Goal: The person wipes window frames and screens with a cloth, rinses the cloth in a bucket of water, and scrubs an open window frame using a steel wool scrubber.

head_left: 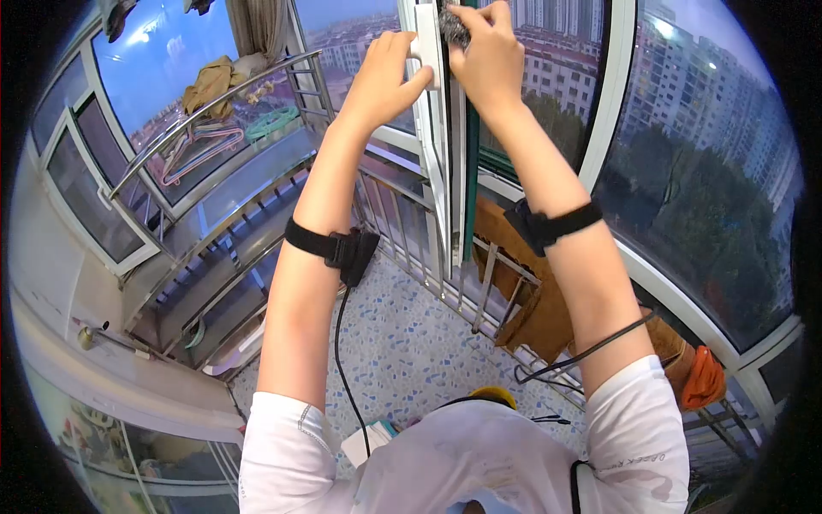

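Observation:
An opened window sash with a white frame (435, 128) stands edge-on in front of me at the top centre. My left hand (383, 79) grips the sash's left side, thumb and fingers closed around the frame near its handle. On the other side, my right hand (493, 62) pinches a grey steel wool scrubber (455, 31) close to the frame's dark edge. Whether the scrubber presses on the edge is hard to see. A dark green strip (471, 171) runs down the sash below my right hand.
Metal railings (402, 201) run below the window, with brown cardboard (531, 317) at the right. Pink hangers (201, 152) and brown cloth (210, 88) lie at the left. An orange bag (704, 379) sits far right. Black cables (340, 343) hang from straps on both forearms.

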Motion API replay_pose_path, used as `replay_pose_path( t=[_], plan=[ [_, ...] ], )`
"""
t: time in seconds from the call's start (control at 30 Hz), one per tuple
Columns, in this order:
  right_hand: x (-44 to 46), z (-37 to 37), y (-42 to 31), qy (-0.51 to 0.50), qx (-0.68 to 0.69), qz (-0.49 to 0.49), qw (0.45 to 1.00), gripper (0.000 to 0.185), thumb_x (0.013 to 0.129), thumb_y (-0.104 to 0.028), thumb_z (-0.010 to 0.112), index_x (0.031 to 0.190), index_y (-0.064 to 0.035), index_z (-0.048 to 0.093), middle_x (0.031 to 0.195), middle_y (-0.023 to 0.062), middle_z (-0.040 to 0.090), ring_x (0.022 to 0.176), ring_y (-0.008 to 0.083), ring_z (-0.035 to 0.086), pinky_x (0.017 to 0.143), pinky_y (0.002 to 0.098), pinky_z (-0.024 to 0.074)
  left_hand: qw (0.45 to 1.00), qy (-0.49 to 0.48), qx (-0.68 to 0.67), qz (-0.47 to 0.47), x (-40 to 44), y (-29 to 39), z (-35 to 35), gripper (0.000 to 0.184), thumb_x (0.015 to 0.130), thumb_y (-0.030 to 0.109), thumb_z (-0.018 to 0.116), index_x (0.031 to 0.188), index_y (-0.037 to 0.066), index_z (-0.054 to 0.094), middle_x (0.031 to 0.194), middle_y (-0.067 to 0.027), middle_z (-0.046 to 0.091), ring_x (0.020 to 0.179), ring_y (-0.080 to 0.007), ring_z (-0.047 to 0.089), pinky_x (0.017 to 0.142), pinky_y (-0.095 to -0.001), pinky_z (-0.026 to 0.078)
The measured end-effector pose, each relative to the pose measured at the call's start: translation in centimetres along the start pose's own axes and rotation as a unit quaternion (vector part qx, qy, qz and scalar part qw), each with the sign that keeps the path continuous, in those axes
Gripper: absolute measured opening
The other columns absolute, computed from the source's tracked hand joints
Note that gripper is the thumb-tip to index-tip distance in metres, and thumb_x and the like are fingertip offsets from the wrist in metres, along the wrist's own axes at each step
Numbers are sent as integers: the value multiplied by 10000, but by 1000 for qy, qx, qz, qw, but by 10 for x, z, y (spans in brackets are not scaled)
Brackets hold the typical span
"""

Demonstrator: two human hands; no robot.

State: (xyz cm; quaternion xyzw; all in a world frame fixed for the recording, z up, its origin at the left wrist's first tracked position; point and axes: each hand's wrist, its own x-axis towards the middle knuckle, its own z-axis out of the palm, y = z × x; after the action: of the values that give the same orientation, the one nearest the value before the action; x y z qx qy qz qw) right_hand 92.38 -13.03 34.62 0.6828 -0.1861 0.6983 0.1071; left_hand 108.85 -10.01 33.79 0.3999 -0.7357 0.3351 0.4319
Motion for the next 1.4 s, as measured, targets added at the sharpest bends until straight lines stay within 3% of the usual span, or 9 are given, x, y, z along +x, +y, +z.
replay_pose_path(
  t=[0.27,0.3,0.33,0.5,0.67,0.87,0.97,1.07,1.4],
  plan=[
    [-23,-6,-7,-43,-24,-4,999,424,718,16,626,1133,-71,632,996,170,506,796,377,609,684,446,507,999,-43,-15,-18,-3,-5,-5,442,831,158,447,1224,-40,485,1137,-218,527,1105,-365,476,1002,-430,353],
    [-31,6,7,-18,-63,-16,998,579,646,17,671,1180,-201,624,1010,97,530,812,333,635,683,421,544,999,-45,-12,-12,-3,-4,-6,444,830,156,443,1224,-42,484,1134,-218,529,1106,-367,477,1002,-430,354],
    [-40,6,10,-15,-63,-17,998,579,646,17,671,1180,-201,624,1010,97,530,812,333,635,683,421,544,999,-47,-8,-6,-2,-5,-6,446,828,154,439,1225,-45,482,1131,-219,531,1106,-369,479,1003,-430,355],
    [-118,-7,22,-140,-47,-4,989,623,614,21,712,1191,-187,600,1027,96,493,805,319,647,656,425,551,1000,-30,-5,1,-3,-7,0,443,823,169,474,1210,-45,491,1089,-221,536,1060,-381,489,971,-445,372],
    [-106,-23,24,-165,-30,20,986,514,650,23,676,1116,-191,650,1023,95,531,776,341,649,689,446,542,1000,-15,-7,9,-3,-6,1,440,813,182,497,1191,-42,499,1067,-226,534,1040,-395,491,957,-465,380],
    [-15,-19,15,14,-9,-55,998,493,678,-12,697,1136,-187,640,1025,93,539,776,345,649,688,431,545,1000,-30,-2,-8,-2,-5,0,456,804,180,504,1199,-48,489,1074,-226,530,1042,-394,492,948,-460,394],
    [-8,-2,7,9,23,-26,999,373,721,35,609,1081,-56,650,980,170,505,768,364,601,696,422,503,999,-30,0,-19,-2,-2,0,462,801,179,509,1200,-52,486,1071,-225,532,1037,-393,491,947,-460,393],
    [-36,6,12,-24,-48,-25,998,523,681,-20,704,1173,-176,619,1026,97,530,766,342,650,689,429,547,1000,-15,7,-17,-5,-4,1,453,798,180,515,1185,-53,490,1063,-222,533,1021,-392,491,935,-460,397],
    [-96,-20,21,-138,-88,-32,986,527,651,18,669,1136,-185,627,1026,90,528,766,315,653,655,427,550,1000,-16,10,-1,-5,-7,3,432,815,159,493,1201,-33,485,1084,-223,530,1060,-378,492,968,-436,373]
  ],
)
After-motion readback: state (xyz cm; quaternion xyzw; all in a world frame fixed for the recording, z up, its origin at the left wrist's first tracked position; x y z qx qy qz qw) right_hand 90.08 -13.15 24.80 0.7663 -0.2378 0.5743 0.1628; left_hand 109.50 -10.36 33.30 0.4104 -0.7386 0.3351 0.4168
